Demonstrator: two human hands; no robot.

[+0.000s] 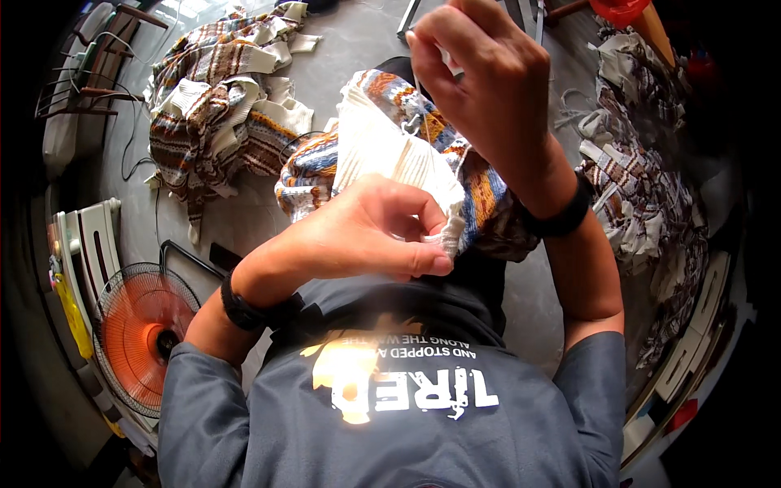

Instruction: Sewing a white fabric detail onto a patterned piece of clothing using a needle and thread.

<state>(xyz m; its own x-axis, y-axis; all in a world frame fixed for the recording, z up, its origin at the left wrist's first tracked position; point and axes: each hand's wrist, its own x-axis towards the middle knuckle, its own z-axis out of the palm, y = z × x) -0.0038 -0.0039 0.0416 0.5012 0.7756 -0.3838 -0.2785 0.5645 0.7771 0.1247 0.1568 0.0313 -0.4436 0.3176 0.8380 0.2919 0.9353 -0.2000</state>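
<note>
Across my lap lies a patterned knit sweater (313, 175) in blue, orange, brown and white. My left hand (370, 228) pinches the edge of its white ribbed band (390, 159) between thumb and fingers. Raised above and to the right of the sweater, my right hand (484, 69) is closed, with thumb and fingers drawn together. Whatever it may hold is too small to make out. A loose bit of white yarn (411, 126) shows on the knit just below the right hand.
More patterned knitwear is heaped on the grey floor (338, 49) at the far left (215, 106). Another long pile of knits (643, 171) lies along the right. An orange-bladed fan (142, 337) stands near my left elbow. A red container (622, 10) is at the far right.
</note>
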